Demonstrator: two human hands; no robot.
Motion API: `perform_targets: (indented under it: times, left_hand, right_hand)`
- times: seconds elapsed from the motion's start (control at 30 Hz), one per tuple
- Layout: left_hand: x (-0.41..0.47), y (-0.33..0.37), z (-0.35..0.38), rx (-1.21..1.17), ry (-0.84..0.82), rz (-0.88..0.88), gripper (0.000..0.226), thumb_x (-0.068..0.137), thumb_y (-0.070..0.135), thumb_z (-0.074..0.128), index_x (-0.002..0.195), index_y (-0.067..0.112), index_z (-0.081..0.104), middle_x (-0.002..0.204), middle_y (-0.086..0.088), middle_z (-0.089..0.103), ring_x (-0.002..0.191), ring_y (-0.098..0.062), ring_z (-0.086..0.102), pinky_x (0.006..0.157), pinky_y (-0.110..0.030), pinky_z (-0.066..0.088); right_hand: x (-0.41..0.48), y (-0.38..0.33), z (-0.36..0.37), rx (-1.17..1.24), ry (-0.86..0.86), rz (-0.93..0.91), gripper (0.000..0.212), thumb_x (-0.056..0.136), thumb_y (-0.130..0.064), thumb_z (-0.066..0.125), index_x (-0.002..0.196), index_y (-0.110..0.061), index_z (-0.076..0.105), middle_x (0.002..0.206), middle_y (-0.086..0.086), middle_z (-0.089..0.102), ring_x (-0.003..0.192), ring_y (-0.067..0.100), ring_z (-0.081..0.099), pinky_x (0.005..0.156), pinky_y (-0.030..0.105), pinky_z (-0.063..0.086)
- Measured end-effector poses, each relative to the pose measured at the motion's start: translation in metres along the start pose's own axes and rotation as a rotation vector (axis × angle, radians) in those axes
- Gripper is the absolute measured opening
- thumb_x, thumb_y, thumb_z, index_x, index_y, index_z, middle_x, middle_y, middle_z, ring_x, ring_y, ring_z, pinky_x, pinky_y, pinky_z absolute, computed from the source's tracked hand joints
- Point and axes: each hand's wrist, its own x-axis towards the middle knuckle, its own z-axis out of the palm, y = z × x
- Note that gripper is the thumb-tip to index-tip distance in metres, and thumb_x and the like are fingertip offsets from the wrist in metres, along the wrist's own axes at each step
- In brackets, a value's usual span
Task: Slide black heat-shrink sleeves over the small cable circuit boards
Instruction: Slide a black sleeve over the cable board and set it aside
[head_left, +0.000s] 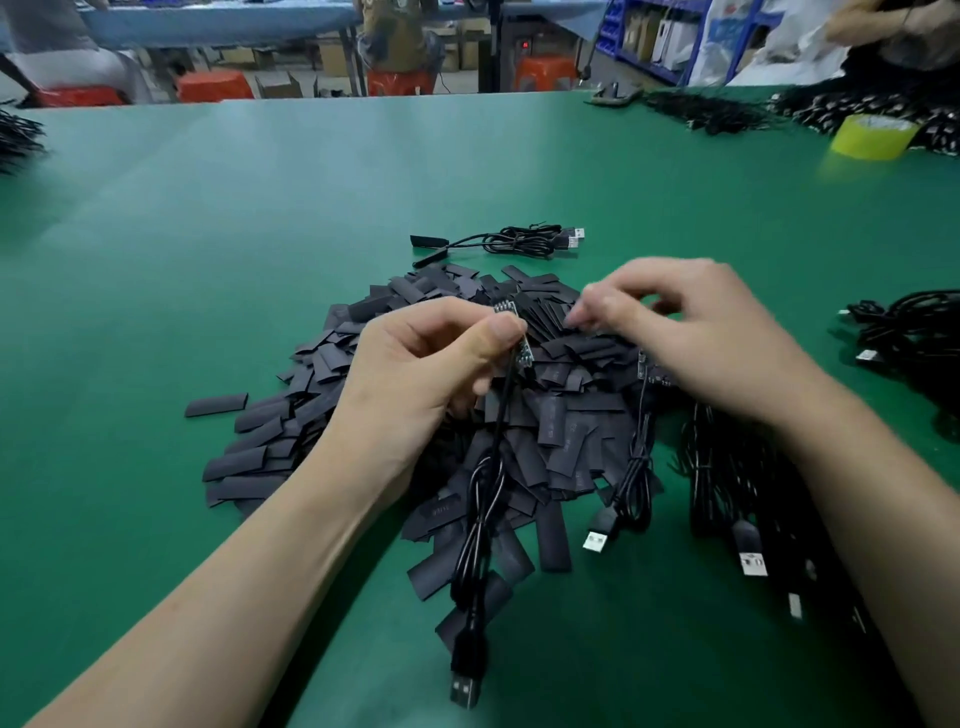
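Observation:
A heap of flat black heat-shrink sleeves (550, 415) lies on the green table (260, 218) in front of me. My left hand (415, 374) pinches a small circuit board (511, 327) above the heap; its black cable (480, 499) hangs down to a USB plug (465, 691). My right hand (691, 332) hovers over the heap's far right side with curled fingers, fingertips touching sleeves; whether it grips one is hidden by blur. A second bare board (647, 366) on a cable lies under my right hand.
Two sleeved, coiled cables (514, 241) lie beyond the heap. More black USB cables pile at my right (748, 499) and far right (914, 332). A yellow tape roll (872, 136) stands at the back right, where another person stands at the table's corner.

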Motion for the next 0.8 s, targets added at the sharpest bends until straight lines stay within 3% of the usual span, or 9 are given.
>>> perform_targets:
  times: [0.13, 0.2, 0.27, 0.4, 0.5, 0.6, 0.8]
  left_hand:
    - [0.002, -0.003, 0.001, 0.006, 0.068, 0.048, 0.011, 0.083, 0.029, 0.082, 0.077, 0.021, 0.078, 0.066, 0.0, 0.068, 0.059, -0.013, 0.06, 0.061, -0.023, 0.05]
    - [0.003, -0.004, 0.0, 0.058, 0.077, 0.038, 0.013, 0.086, 0.034, 0.08, 0.078, 0.023, 0.077, 0.071, -0.002, 0.07, 0.064, -0.017, 0.061, 0.064, -0.03, 0.052]
    - [0.004, -0.007, -0.003, 0.173, 0.091, 0.063, 0.017, 0.093, 0.039, 0.07, 0.083, 0.028, 0.077, 0.076, 0.0, 0.072, 0.069, -0.017, 0.063, 0.068, -0.032, 0.054]
    - [0.006, -0.015, -0.011, 0.836, 0.075, 0.259, 0.018, 0.098, 0.023, 0.067, 0.11, 0.03, 0.077, 0.1, 0.012, 0.072, 0.094, -0.01, 0.063, 0.087, -0.028, 0.05]
    - [0.006, -0.018, -0.013, 1.116, -0.049, 0.322, 0.025, 0.096, 0.021, 0.069, 0.118, 0.03, 0.076, 0.109, 0.012, 0.07, 0.102, -0.014, 0.056, 0.091, -0.035, 0.047]
    - [0.007, -0.018, -0.014, 1.187, -0.129, 0.344, 0.027, 0.099, 0.016, 0.065, 0.119, 0.029, 0.077, 0.111, 0.012, 0.071, 0.102, -0.021, 0.058, 0.087, -0.045, 0.049]
    - [0.008, -0.017, -0.021, 1.233, -0.159, 0.406, 0.02, 0.095, 0.021, 0.072, 0.112, 0.028, 0.08, 0.106, 0.012, 0.074, 0.098, -0.022, 0.062, 0.08, -0.046, 0.049]
  right_hand:
    - [-0.009, -0.023, 0.038, 0.34, -0.311, -0.037, 0.035, 0.099, -0.044, 0.056, 0.09, -0.016, 0.074, 0.081, -0.009, 0.075, 0.07, 0.0, 0.066, 0.066, 0.011, 0.046]
    - [-0.011, -0.024, 0.044, 0.435, -0.329, -0.028, 0.027, 0.103, -0.026, 0.058, 0.09, -0.005, 0.071, 0.081, -0.005, 0.076, 0.068, -0.001, 0.064, 0.065, 0.012, 0.046]
    - [-0.011, -0.026, 0.042, 0.603, -0.316, -0.002, 0.027, 0.105, -0.017, 0.053, 0.084, -0.007, 0.067, 0.083, 0.004, 0.077, 0.071, 0.004, 0.068, 0.066, 0.018, 0.052]
    - [-0.007, -0.03, 0.027, 1.073, -0.218, 0.117, 0.027, 0.101, -0.027, 0.045, 0.078, -0.016, 0.054, 0.07, 0.002, 0.065, 0.062, 0.02, 0.069, 0.057, 0.028, 0.052]
    - [-0.004, -0.024, 0.013, 1.281, -0.169, 0.261, 0.032, 0.105, -0.031, 0.035, 0.077, -0.018, 0.042, 0.06, -0.004, 0.044, 0.035, 0.009, 0.045, 0.038, 0.019, 0.039]
    - [-0.003, -0.015, 0.003, 1.164, -0.185, 0.318, 0.034, 0.107, -0.031, 0.036, 0.076, -0.017, 0.04, 0.059, -0.004, 0.036, 0.028, 0.006, 0.028, 0.032, 0.015, 0.026]
    - [-0.004, -0.007, 0.017, 0.613, -0.199, 0.239, 0.04, 0.109, -0.034, 0.039, 0.08, -0.01, 0.053, 0.057, 0.0, 0.039, 0.031, 0.014, 0.029, 0.035, 0.018, 0.021]
